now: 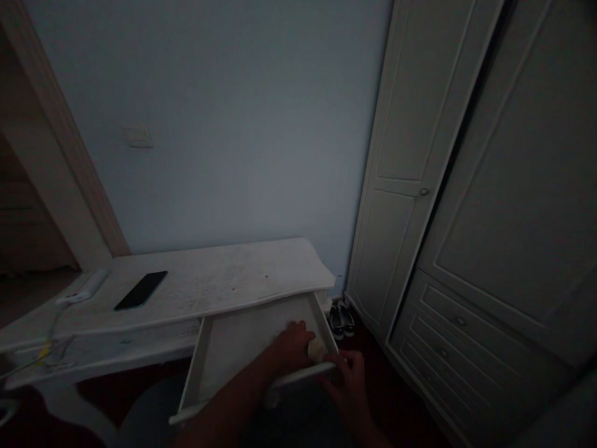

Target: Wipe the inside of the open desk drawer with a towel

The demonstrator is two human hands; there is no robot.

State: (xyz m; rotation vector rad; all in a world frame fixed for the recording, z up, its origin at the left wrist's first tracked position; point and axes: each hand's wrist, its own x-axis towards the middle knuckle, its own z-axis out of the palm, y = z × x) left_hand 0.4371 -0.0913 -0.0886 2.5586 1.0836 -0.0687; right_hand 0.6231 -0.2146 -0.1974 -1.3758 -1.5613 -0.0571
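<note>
A white drawer (256, 333) is pulled out of the white desk (233, 267). Inside its front right corner, my left hand (295, 345) is closed, with a small pale, crumpled thing (317, 350) at its fingers; it looks like a cloth, but the dim light hides its kind. My right hand (347, 376) grips the drawer's front panel near the right end, thumb and fingers on either side of the edge. My left forearm crosses over the drawer front and covers part of it.
On the desk lie a dark phone (141, 290) and a white power strip (84, 287) with a cable. Shoes (342, 319) stand on the dark red floor between desk and wardrobe (405, 155). A blue wall (242, 124) rises behind the desk.
</note>
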